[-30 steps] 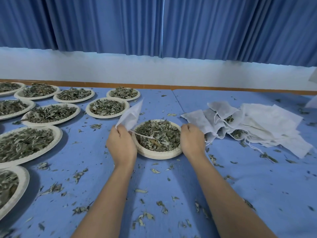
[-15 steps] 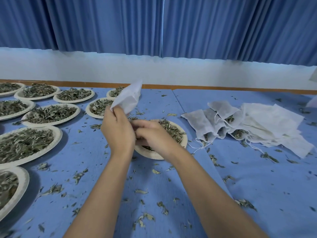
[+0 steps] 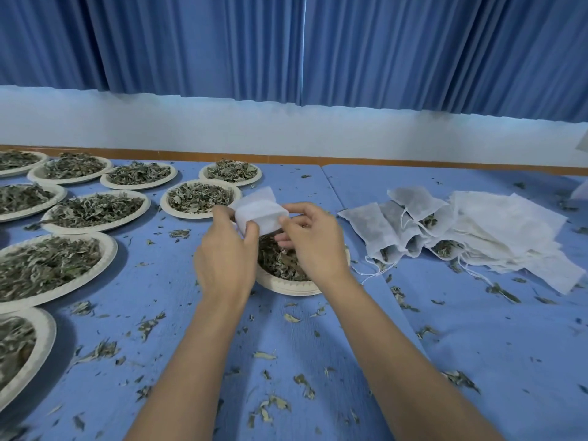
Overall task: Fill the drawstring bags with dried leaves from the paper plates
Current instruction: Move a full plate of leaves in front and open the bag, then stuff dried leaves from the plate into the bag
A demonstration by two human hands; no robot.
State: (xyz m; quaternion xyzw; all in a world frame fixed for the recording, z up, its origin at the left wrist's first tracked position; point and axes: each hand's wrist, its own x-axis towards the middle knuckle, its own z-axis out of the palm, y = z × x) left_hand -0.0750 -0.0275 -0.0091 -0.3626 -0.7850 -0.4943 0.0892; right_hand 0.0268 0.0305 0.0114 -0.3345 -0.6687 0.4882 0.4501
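While left grip [image 3: 226, 259] and right grip [image 3: 313, 246] pinch 1 drawstring bag [image 3: 259, 214] above the near plate [image 3: 286, 286], I judge few filled bags [image 3: 397, 224] done, 9 full plates [image 3: 95, 211] left.

Pleated blue fabric curtains [image 3: 286, 46] across the far wall, white lower wall band [image 3: 286, 132] beneath, orange-brown wooden trim [image 3: 286, 159], blue-covered desk [image 3: 477, 345] in even soft light
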